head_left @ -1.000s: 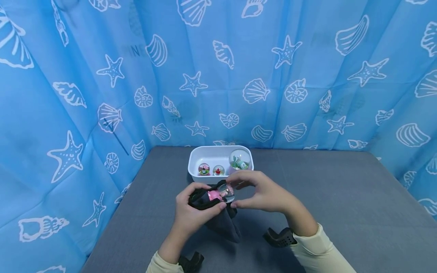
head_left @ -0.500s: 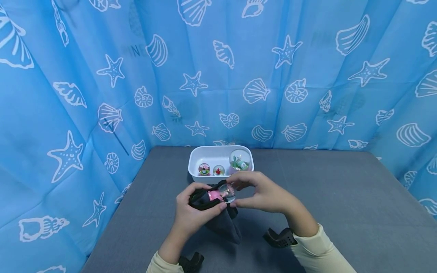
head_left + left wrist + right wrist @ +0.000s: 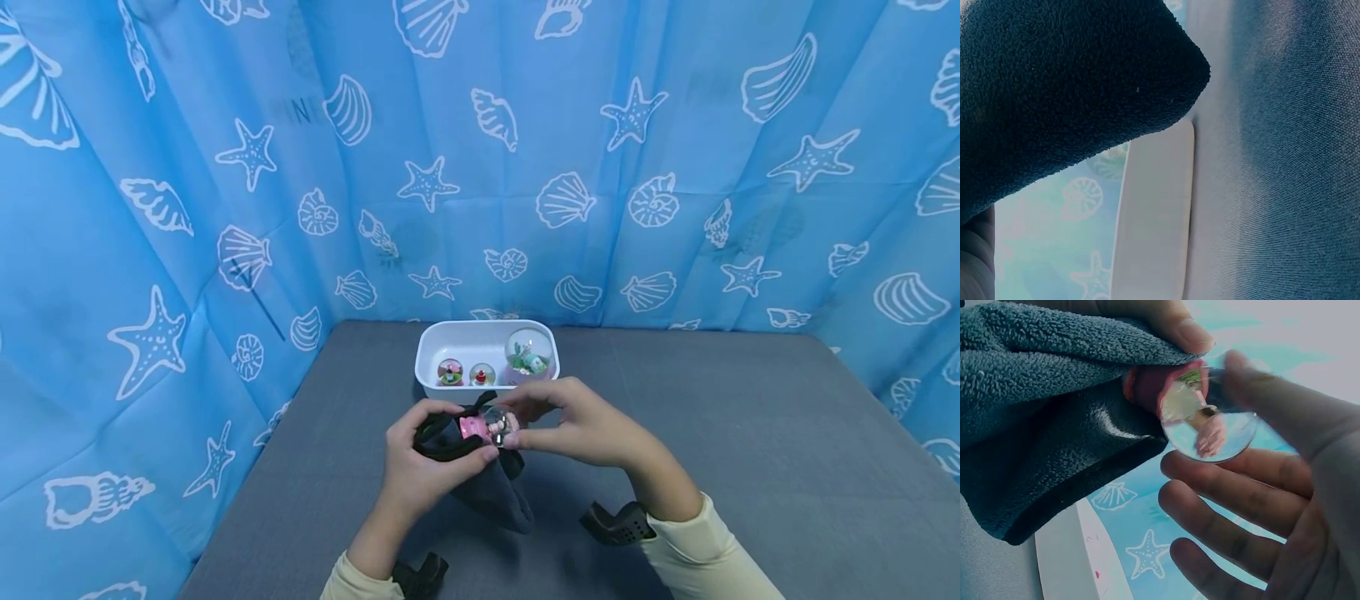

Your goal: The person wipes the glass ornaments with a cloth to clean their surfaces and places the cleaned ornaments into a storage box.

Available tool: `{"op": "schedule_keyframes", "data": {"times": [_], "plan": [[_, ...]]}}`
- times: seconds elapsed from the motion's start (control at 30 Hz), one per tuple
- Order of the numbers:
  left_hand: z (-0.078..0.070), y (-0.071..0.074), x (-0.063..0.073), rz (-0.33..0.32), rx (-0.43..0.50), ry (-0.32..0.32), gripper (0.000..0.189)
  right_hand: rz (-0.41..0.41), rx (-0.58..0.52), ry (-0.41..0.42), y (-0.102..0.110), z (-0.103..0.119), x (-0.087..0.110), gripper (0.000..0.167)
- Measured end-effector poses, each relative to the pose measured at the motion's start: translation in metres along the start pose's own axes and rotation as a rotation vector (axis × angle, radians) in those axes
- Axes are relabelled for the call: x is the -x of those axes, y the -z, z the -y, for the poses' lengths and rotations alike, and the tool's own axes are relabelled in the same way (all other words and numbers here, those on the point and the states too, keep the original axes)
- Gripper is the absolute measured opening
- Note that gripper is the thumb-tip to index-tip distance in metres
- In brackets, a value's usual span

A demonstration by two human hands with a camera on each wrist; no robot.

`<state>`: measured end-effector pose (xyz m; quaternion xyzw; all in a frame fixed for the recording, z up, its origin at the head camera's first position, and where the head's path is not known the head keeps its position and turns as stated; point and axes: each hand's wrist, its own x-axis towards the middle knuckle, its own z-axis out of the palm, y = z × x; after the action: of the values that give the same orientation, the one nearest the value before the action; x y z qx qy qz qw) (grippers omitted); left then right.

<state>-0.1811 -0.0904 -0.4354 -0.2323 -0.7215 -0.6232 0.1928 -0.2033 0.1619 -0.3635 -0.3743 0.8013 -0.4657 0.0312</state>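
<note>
A small snow globe [image 3: 498, 425] with a pink base lies tilted on its side between my hands, its clear ball facing right. Through the cloth, my left hand [image 3: 427, 458] grips the base end. That dark grey towelling cloth [image 3: 491, 492] has black edging and hangs down below; it fills much of the left wrist view. My right hand [image 3: 573, 425] holds the ball, thumb on the near side and fingers curved around the far side. In the right wrist view a pink-and-white figure shows inside the glass ball [image 3: 1213, 434], beside the blurred thumb.
Just beyond my hands stands a white tray [image 3: 465, 333] with one large snow globe [image 3: 528, 354] and two small ones, a left globe [image 3: 450, 372] and a middle globe [image 3: 482, 375]. A blue shell-patterned curtain [image 3: 480, 167] hangs behind the grey table [image 3: 712, 433].
My right thumb has moved up onto the glass ball, and the snow globe has turned slightly, so its figure shows differently. My left hand and the cloth keep nearly the same place.
</note>
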Motion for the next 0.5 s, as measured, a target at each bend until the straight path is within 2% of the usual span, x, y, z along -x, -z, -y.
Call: {"op": "schedule_keyframes", "data": {"times": [0.17,0.5], "plan": [[-0.0007,0.0004,0.0,0.003,-0.002,0.0,0.052,-0.003,0.006,-0.033,-0.0014,0.0006,-0.0013,0.027],[-0.0033,0.001,0.0002,0.014,0.012,0.015,0.058,-0.055,0.038,-0.027,-0.0019,0.0032,-0.0006,0.033]]}}
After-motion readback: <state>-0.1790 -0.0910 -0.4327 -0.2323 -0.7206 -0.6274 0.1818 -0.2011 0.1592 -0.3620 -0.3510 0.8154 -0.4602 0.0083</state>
